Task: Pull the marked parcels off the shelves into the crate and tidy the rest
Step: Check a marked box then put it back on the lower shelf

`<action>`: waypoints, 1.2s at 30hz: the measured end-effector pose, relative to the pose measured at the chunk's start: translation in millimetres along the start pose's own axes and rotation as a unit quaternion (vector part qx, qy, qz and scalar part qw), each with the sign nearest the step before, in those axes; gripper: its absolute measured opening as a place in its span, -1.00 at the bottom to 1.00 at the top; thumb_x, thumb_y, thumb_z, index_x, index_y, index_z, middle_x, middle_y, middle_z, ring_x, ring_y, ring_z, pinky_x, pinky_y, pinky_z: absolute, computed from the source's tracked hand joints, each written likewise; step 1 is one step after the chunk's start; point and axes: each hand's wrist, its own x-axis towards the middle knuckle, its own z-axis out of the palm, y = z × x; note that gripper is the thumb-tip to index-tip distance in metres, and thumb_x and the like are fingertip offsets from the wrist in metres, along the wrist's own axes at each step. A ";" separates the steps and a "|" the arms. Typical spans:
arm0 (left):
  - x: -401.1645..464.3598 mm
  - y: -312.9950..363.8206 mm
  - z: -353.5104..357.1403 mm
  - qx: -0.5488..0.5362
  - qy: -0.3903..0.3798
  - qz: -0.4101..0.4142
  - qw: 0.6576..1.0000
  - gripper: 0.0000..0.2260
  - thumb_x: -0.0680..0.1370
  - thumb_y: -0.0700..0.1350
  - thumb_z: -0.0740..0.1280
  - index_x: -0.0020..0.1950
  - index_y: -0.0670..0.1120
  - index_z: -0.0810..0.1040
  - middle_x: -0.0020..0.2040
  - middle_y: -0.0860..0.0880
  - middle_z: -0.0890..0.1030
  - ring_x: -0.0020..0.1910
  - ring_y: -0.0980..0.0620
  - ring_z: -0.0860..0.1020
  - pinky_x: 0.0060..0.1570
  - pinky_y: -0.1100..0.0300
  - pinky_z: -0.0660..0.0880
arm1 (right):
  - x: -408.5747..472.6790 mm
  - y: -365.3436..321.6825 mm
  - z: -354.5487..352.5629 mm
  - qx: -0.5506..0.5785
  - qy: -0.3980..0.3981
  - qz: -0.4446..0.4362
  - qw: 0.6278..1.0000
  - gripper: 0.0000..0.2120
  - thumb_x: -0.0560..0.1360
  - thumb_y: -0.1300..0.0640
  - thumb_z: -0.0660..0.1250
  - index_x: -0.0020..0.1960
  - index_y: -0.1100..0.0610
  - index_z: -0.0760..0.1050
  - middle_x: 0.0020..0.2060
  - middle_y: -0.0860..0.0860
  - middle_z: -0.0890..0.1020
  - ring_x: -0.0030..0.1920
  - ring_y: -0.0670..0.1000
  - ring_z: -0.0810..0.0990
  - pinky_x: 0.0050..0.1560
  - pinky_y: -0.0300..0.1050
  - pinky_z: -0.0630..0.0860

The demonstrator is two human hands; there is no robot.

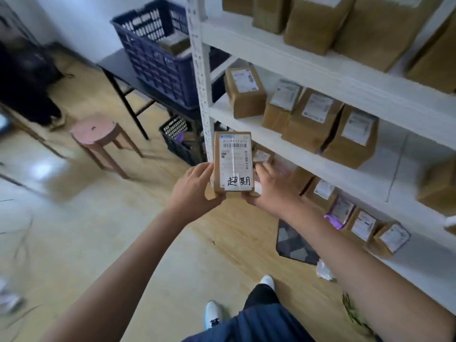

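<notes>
Two hands on one parcel: your left hand (195, 188) grips the marked parcel (232, 164) by its left edge, your right hand (269, 188) clasps its right edge. It's upright in mid-air, off the shelves (308, 67) at three o'clock. The crate (158, 58) sits at eleven o'clock on the table (116, 64), open floor (81, 230) between.

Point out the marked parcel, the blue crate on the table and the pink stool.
marked parcel (232, 164): head view, on its printed shipping label.
blue crate (158, 67): head view, on its slotted front wall.
pink stool (95, 129): head view, on the round seat top.
</notes>
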 end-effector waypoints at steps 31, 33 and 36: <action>248.3 -317.7 -195.1 -0.039 0.131 -0.154 0.979 -0.27 0.46 0.12 0.47 0.56 0.15 0.21 0.40 0.13 0.39 0.32 0.09 0.42 0.24 0.10 0.49 | 495.3 -197.8 -14.1 0.051 -0.041 -0.188 0.980 -0.36 0.45 -0.14 0.48 0.43 -0.01 0.32 0.21 -0.05 0.48 0.21 0.01 0.53 0.11 0.00 0.57; 277.0 -336.7 -207.0 -0.012 0.128 -0.132 0.983 -0.26 0.47 0.13 0.46 0.57 0.16 0.20 0.40 0.14 0.40 0.28 0.09 0.45 0.16 0.17 0.51 | 522.3 -200.6 -19.7 0.060 -0.028 -0.181 0.981 -0.37 0.46 -0.15 0.47 0.43 -0.02 0.32 0.22 -0.06 0.48 0.23 -0.01 0.53 0.10 -0.05 0.56; 322.2 -368.1 -224.0 0.009 0.122 -0.110 0.986 -0.26 0.49 0.16 0.43 0.58 0.19 0.13 0.44 0.16 0.34 0.27 0.11 0.45 0.00 0.29 0.44 | 567.3 -206.2 -24.6 0.063 -0.009 -0.156 0.986 -0.36 0.46 -0.14 0.48 0.44 -0.02 0.31 0.25 -0.06 0.48 0.24 -0.01 0.52 0.12 -0.03 0.57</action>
